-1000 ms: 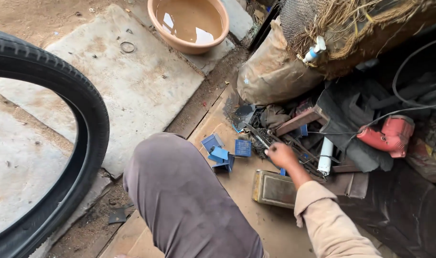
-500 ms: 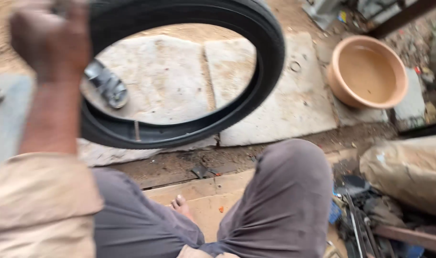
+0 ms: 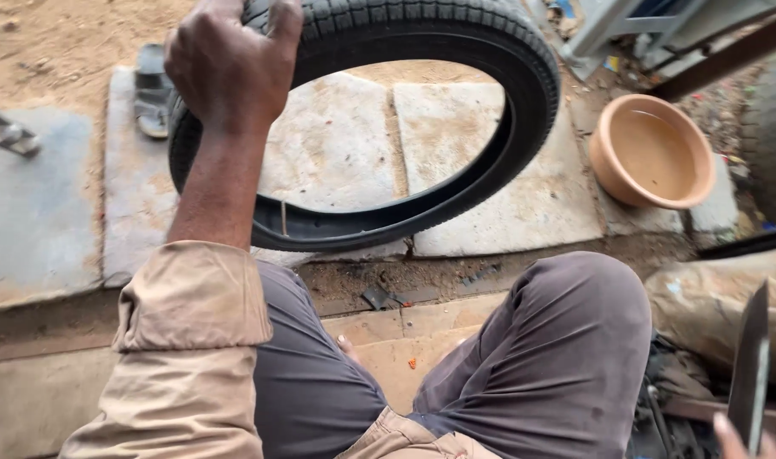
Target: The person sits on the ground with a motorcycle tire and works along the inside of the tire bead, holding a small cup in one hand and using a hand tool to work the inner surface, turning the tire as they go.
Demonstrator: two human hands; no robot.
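A black rubber tyre point(image 3: 490, 110) stands tilted on the stone slabs point(image 3: 456, 144) in front of me. My left hand point(image 3: 226, 64) is closed over its top left tread, arm stretched out in a rolled beige sleeve. At the bottom right corner my right hand point(image 3: 740, 438) shows only as fingertips, gripping a flat dark metal blade point(image 3: 751, 365) that points upward. My knees in grey trousers point(image 3: 541, 357) fill the lower middle.
A terracotta bowl point(image 3: 651, 153) sits on the ground at the right. A sandal point(image 3: 154, 89) lies behind the tyre at the left. A brown sack point(image 3: 711, 306) and dark clutter sit at the lower right. Metal frames stand at the top right.
The view has swung left from the tool pile to the tyre. My right hand left the clutter and now holds a blade. My left hand stays on the tyre.
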